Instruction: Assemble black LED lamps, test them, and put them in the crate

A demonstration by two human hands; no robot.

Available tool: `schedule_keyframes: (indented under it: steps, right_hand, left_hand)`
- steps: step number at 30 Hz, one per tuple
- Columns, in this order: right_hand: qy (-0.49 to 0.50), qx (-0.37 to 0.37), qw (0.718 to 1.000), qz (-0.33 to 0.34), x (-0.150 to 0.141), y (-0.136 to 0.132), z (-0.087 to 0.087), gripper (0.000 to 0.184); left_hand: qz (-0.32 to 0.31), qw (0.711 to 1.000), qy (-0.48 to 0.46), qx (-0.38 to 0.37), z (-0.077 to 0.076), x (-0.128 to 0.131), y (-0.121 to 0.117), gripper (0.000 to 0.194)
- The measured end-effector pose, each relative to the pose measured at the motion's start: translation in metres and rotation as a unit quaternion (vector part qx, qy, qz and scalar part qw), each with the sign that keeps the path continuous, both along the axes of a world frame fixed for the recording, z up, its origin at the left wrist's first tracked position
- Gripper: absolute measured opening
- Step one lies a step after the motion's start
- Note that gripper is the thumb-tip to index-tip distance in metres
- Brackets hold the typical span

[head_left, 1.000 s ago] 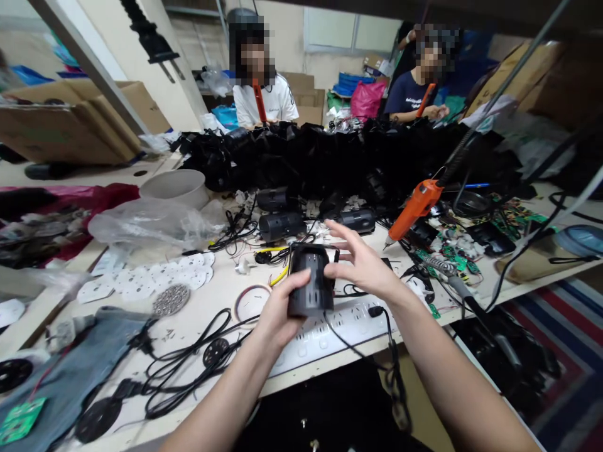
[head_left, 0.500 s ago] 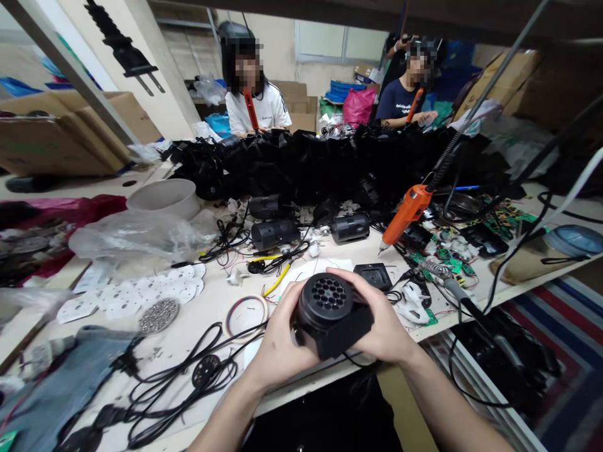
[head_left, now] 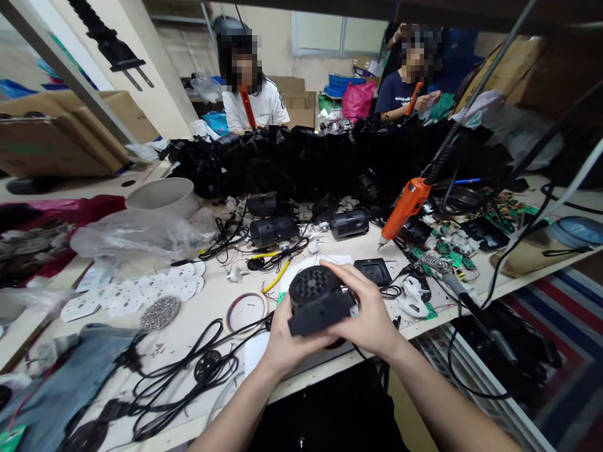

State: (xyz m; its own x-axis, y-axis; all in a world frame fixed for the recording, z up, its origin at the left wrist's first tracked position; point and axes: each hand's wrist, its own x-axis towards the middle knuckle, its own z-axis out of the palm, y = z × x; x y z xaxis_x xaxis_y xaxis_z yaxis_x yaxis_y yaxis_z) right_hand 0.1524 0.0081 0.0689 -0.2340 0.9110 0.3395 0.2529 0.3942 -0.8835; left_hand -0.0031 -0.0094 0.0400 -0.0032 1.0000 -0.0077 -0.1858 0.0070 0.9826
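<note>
Both my hands grip a black cylindrical housing (head_left: 315, 300) with a perforated round end, held just above the front edge of the workbench (head_left: 211, 301). My left hand (head_left: 285, 342) cups it from below and the left. My right hand (head_left: 370, 314) wraps over its right side. The perforated face tilts up and away from me. A thin black cord trails from it down over the bench edge.
An orange electric screwdriver (head_left: 405, 207) hangs on a cable to the right. Similar black housings (head_left: 273, 230) lie behind, before a long heap of black parts (head_left: 330, 157). Black cables (head_left: 188, 364), white discs (head_left: 141, 292), a plastic bag and green circuit boards (head_left: 447, 257) litter the bench. Two people sit opposite.
The housing stood upright in my left hand with my right hand open beside it. Now both hands grip it, tipped so its perforated end faces up, and it sits slightly lower and nearer the edge.
</note>
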Motion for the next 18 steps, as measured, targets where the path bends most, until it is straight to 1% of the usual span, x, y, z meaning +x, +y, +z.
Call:
schedule_keyframes:
  steps: [1,2,4,6,7,9,12,14,15,18]
  right_hand:
    - [0.005,-0.026,1.0,-0.006,0.001,0.004,-0.001,0.072]
    - [0.018,-0.054,0.998,-0.008,0.003,0.008,-0.003,0.073]
    - [0.049,-0.104,0.993,-0.01,0.009,0.011,-0.006,0.075]
    - [0.047,-0.132,0.99,-0.026,0.013,0.008,-0.009,0.073]
    - [0.029,-0.139,0.989,-0.038,0.014,0.004,-0.01,0.072]
    - [-0.016,-0.142,0.988,-0.056,0.009,-0.007,-0.01,0.07]
    - [-0.044,-0.118,0.989,-0.083,-0.007,-0.022,-0.007,0.079]
    - [-0.033,-0.082,0.99,-0.109,-0.017,-0.027,-0.002,0.084]
    - [-0.025,-0.062,0.991,-0.119,-0.02,-0.027,0.001,0.082]
    - [-0.01,-0.006,0.992,-0.129,-0.022,-0.024,0.008,0.07]
  left_hand:
    - [0.01,0.998,-0.052,-0.045,-0.003,0.003,0.002,0.059]
    - [0.024,0.989,-0.114,-0.088,-0.004,0.005,0.004,0.053]
    - [0.061,0.957,-0.236,-0.155,-0.004,0.007,0.011,0.043]
    - [0.083,0.926,-0.315,-0.189,-0.002,0.005,0.017,0.039]
    - [0.079,0.918,-0.338,-0.193,-0.001,0.004,0.02,0.039]
    - [0.046,0.912,-0.363,-0.184,0.0,0.001,0.024,0.046]
    - [0.004,0.911,-0.377,-0.169,-0.003,0.001,0.024,0.057]
    - [0.003,0.911,-0.372,-0.178,-0.005,0.003,0.022,0.058]
    - [0.006,0.912,-0.368,-0.183,-0.005,0.005,0.022,0.058]
    - [0.011,0.914,-0.361,-0.186,-0.005,0.008,0.02,0.059]
